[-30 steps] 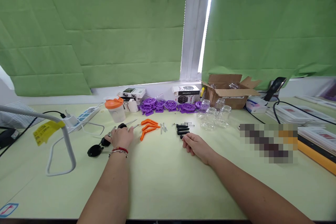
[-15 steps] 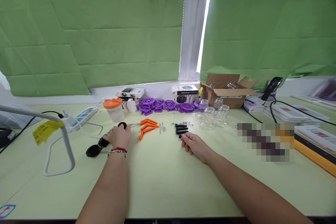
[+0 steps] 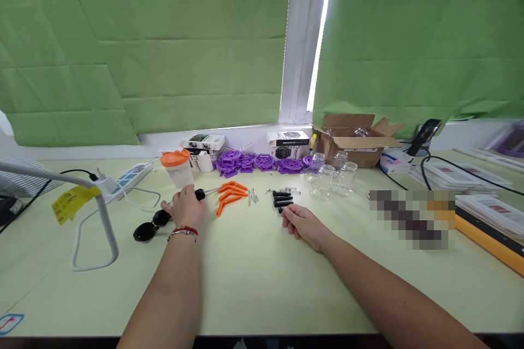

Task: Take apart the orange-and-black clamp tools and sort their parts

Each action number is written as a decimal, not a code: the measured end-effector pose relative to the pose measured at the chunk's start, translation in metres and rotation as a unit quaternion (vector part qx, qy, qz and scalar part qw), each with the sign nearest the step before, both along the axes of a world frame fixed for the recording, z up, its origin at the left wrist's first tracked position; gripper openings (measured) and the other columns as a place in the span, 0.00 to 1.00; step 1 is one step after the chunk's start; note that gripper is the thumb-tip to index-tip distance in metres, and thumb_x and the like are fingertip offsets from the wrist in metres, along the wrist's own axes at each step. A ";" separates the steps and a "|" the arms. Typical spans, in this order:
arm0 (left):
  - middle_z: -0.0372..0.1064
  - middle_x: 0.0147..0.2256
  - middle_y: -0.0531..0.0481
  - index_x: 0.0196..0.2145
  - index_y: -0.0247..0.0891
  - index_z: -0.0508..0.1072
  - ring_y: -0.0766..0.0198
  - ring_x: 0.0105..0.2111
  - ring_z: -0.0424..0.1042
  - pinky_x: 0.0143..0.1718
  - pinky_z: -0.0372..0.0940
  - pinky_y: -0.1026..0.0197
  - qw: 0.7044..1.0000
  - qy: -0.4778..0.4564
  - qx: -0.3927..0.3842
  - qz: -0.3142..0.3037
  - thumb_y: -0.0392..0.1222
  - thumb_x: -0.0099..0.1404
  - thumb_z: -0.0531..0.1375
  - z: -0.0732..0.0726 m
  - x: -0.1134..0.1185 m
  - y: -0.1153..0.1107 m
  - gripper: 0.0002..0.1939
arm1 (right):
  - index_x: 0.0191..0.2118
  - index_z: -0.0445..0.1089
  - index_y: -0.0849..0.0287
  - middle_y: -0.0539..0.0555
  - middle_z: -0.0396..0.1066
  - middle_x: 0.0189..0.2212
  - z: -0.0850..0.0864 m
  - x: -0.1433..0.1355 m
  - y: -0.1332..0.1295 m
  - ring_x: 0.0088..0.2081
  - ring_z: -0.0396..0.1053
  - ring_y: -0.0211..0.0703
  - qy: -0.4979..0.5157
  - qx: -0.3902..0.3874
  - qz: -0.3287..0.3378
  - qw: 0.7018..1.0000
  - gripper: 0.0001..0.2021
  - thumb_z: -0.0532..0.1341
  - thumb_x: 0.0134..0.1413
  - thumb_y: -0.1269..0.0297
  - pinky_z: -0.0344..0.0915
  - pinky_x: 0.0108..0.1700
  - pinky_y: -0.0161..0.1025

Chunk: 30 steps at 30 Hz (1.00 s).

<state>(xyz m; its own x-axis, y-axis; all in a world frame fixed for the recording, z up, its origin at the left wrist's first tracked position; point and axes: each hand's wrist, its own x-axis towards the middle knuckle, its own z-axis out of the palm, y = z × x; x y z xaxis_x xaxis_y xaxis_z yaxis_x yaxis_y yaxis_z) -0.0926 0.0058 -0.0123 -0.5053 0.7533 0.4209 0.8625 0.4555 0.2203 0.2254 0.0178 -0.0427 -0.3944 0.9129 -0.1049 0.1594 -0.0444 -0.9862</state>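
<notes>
My left hand [image 3: 187, 207] is curled around the black handle of a screwdriver [image 3: 200, 194], its metal shaft pointing right. Just left of that hand lie round black pieces [image 3: 144, 232]. Right of the shaft are several orange angled handles [image 3: 232, 196], then thin metal pins [image 3: 254, 196]. My right hand [image 3: 301, 222] rests on the table with fingers curled together, fingertips against the nearest of several black cylindrical parts [image 3: 282, 203]. Whatever may be inside those fingers is hidden. Small springs [image 3: 291, 191] lie just behind the black parts.
Behind stand an orange-lidded cup [image 3: 180, 169], purple plastic parts [image 3: 264, 162], small boxes [image 3: 287, 144], glass jars [image 3: 327, 180] and an open carton [image 3: 356, 147]. A grey tubular frame [image 3: 107, 229] and power strip [image 3: 133, 177] are left; flat white cases [image 3: 454, 174] are right.
My left hand has lifted a little, its fingers drawing in, and more of the screwdriver's black handle shows on its right. My right hand stays at the black parts.
</notes>
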 end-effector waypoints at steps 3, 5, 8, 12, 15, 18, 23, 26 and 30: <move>0.67 0.51 0.41 0.52 0.43 0.63 0.45 0.51 0.60 0.53 0.37 0.34 0.998 0.008 -0.039 -0.044 0.41 0.58 0.52 -0.003 -0.001 0.001 0.23 | 0.32 0.63 0.59 0.49 0.65 0.27 0.001 -0.001 0.000 0.22 0.59 0.31 0.000 -0.001 -0.001 1.000 0.13 0.51 0.57 0.55 0.55 0.19 0.28; 0.66 0.52 0.42 0.52 0.44 0.64 0.43 0.52 0.59 0.53 0.37 0.33 0.997 0.011 -0.062 -0.052 0.45 0.56 0.53 -0.004 -0.002 0.001 0.24 | 0.32 0.63 0.59 0.50 0.66 0.27 0.002 -0.001 0.000 0.22 0.59 0.31 0.000 0.001 -0.002 1.000 0.13 0.51 0.57 0.55 0.55 0.19 0.28; 0.65 0.53 0.41 0.51 0.45 0.65 0.40 0.53 0.57 0.53 0.38 0.32 0.995 0.021 -0.079 -0.052 0.49 0.53 0.56 -0.002 -0.003 0.000 0.27 | 0.32 0.63 0.59 0.50 0.65 0.26 0.003 -0.001 -0.001 0.22 0.59 0.31 0.000 0.001 -0.001 1.000 0.13 0.52 0.57 0.55 0.55 0.19 0.28; 0.65 0.52 0.41 0.50 0.45 0.66 0.40 0.53 0.57 0.52 0.38 0.32 0.992 0.015 -0.105 -0.065 0.50 0.52 0.57 0.002 -0.004 -0.003 0.26 | 0.32 0.63 0.59 0.50 0.66 0.27 0.004 -0.001 -0.002 0.22 0.59 0.31 0.000 0.000 0.000 1.000 0.13 0.52 0.57 0.55 0.55 0.19 0.28; 0.66 0.53 0.41 0.50 0.45 0.66 0.42 0.53 0.58 0.52 0.38 0.32 0.990 -0.002 -0.120 -0.067 0.48 0.54 0.55 0.004 -0.005 -0.004 0.25 | 0.32 0.63 0.59 0.50 0.66 0.27 0.003 -0.001 -0.001 0.22 0.59 0.31 0.000 -0.003 0.002 1.000 0.13 0.52 0.57 0.54 0.55 0.19 0.28; 0.66 0.52 0.38 0.50 0.44 0.66 0.42 0.53 0.59 0.51 0.39 0.33 0.990 -0.009 -0.126 -0.056 0.50 0.55 0.54 0.006 -0.006 -0.005 0.24 | 0.32 0.63 0.59 0.50 0.66 0.27 0.004 -0.001 -0.002 0.22 0.59 0.31 0.000 -0.001 0.000 1.000 0.13 0.52 0.56 0.53 0.55 0.19 0.28; 0.68 0.47 0.37 0.43 0.41 0.69 0.42 0.49 0.62 0.50 0.43 0.35 0.994 -0.024 -0.102 -0.038 0.51 0.52 0.57 0.009 -0.004 -0.005 0.21 | 0.30 0.61 0.58 0.48 0.64 0.23 0.008 -0.002 0.000 0.19 0.56 0.31 -0.040 0.025 0.000 0.999 0.14 0.52 0.56 0.53 0.53 0.19 0.30; 0.67 0.48 0.37 0.44 0.40 0.68 0.42 0.49 0.64 0.51 0.45 0.37 0.997 -0.040 -0.058 -0.020 0.52 0.52 0.58 0.011 -0.003 -0.005 0.23 | 0.30 0.63 0.58 0.48 0.65 0.24 0.014 -0.004 0.016 0.21 0.57 0.32 -0.092 0.115 -0.008 0.989 0.11 0.53 0.55 0.55 0.55 0.23 0.31; 0.63 0.49 0.36 0.49 0.36 0.64 0.47 0.51 0.63 0.53 0.54 0.45 0.994 -0.070 0.074 -0.036 0.50 0.52 0.60 0.015 0.003 -0.007 0.28 | 0.34 0.69 0.57 0.51 0.70 0.30 0.028 -0.011 0.052 0.30 0.64 0.38 -0.235 0.287 -0.023 0.929 0.08 0.54 0.55 0.62 0.59 0.32 0.35</move>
<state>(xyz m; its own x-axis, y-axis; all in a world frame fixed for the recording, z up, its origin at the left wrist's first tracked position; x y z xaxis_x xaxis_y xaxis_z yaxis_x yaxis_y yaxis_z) -0.0898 -0.0009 0.0023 -0.5135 0.7251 0.4589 0.8480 0.3470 0.4006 0.2146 0.0700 -0.0148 -0.3876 0.8863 0.2535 0.5882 0.4496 -0.6722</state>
